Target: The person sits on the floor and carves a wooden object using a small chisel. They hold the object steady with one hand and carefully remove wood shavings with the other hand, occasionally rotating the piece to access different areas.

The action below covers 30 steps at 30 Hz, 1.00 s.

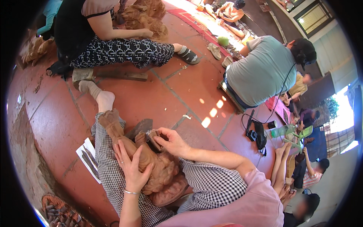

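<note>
A brown carved wooden figure (151,166) lies across my lap, over the checked trousers. Its narrower end points away from me, toward the upper left. My left hand (132,164) rests on its near side with the fingers spread and a ring and bracelet showing. On the far right side of the carving, my right hand (173,143) is closed in a pinch. A small brownish piece shows at those fingertips, against a recess in the wood; whether it is loose or part of the carving I cannot tell.
A paper sheet with dark shapes (89,160) lies left of my leg. A basket of dark tools (60,212) stands lower left. Ahead, a person sits on a low wooden bench (121,75); another sits at the right. A black bag (260,138) and green bottle (280,131) lie on the tiled floor.
</note>
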Each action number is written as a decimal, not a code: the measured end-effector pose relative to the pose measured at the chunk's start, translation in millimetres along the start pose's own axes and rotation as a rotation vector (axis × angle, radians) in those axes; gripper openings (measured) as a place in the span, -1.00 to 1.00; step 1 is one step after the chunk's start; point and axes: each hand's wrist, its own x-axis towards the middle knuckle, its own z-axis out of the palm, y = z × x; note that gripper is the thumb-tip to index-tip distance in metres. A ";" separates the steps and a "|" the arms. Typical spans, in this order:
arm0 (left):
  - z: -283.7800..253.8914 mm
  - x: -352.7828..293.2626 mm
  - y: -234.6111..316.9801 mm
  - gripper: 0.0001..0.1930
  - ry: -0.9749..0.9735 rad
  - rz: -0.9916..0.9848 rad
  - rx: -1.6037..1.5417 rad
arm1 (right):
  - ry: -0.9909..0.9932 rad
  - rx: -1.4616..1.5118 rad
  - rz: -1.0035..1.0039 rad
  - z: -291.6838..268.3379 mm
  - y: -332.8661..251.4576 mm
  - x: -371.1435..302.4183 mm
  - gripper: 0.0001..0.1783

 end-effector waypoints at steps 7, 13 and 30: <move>-2.3 6.4 4.7 -0.44 -0.034 0.026 -0.003 | -0.048 -0.028 -0.007 -5.5 1.9 -0.7 -0.84; -27.7 7.3 -11.7 -0.60 -0.206 0.041 -0.198 | 0.006 -0.027 0.002 -2.9 6.2 -0.3 -0.76; 5.4 8.7 11.3 -0.76 0.223 -0.383 -0.711 | -0.357 0.075 0.046 22.0 -16.8 -2.7 -0.87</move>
